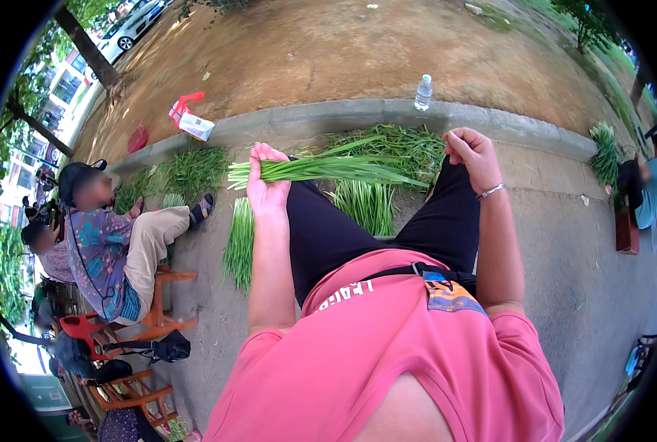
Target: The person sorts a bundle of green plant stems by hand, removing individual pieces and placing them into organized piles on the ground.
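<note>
A bunch of long green chives (336, 169) lies across the palm of my left hand (267, 180), its pale cut ends at the left and its leaf tips pointing right over my lap. The fingers of that hand are curled up around the bunch near the ends. Off to the right, apart from the bunch, my right hand (473, 156) is raised with thumb and fingers pinched together; whatever may be between them is hidden. Below my left hand stands a neat bundle of chives (240, 243), and another bundle (365, 205) sits between my knees.
Loose chives (409, 147) are heaped against the concrete kerb (299, 118). On the kerb stand a water bottle (423, 93) and a red-and-white package (193, 121). A seated person (114, 228) is close on my left, beside wooden chairs (159, 309). Another person (649, 191) sits far right.
</note>
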A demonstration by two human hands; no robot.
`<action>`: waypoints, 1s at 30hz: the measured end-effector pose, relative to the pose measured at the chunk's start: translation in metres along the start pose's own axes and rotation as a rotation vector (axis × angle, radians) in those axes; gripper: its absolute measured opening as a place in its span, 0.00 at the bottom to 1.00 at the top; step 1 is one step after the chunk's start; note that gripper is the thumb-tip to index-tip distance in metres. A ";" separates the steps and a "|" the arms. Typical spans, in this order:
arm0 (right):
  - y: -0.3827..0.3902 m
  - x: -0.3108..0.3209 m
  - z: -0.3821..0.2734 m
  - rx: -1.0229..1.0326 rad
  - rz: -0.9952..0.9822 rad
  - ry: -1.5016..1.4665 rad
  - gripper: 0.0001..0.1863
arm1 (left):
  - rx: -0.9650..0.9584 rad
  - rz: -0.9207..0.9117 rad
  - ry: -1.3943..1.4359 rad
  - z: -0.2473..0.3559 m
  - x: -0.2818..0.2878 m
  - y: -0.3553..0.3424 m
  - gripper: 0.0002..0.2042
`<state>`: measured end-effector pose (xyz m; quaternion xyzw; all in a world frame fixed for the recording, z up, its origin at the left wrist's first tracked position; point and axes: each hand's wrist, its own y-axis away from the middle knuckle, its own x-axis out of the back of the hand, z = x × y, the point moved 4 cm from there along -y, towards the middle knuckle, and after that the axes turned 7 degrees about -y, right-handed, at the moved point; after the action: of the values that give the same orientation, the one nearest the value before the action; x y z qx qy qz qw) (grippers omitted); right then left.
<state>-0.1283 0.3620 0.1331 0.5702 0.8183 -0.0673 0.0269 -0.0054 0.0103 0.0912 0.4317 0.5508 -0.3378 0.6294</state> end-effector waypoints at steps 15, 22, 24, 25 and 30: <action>0.037 -0.037 -0.012 -0.092 -0.438 -0.053 0.06 | 0.043 0.078 -0.018 0.004 0.009 -0.004 0.10; 0.040 -0.077 -0.011 0.249 -0.382 0.519 0.09 | 0.087 0.089 0.006 -0.003 0.007 -0.002 0.10; 0.038 -0.081 -0.003 0.306 -0.367 0.510 0.09 | 0.086 0.083 -0.001 -0.005 0.005 -0.001 0.11; 0.037 -0.083 0.000 0.334 -0.360 0.506 0.10 | 0.085 0.080 -0.003 -0.006 0.004 0.000 0.11; 0.036 -0.091 0.007 0.332 -0.456 0.570 0.07 | 0.075 0.090 -0.013 -0.008 0.006 -0.001 0.11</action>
<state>-0.0627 0.2891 0.1339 0.3662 0.8767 -0.0421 -0.3092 -0.0082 0.0178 0.0849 0.4770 0.5136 -0.3324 0.6310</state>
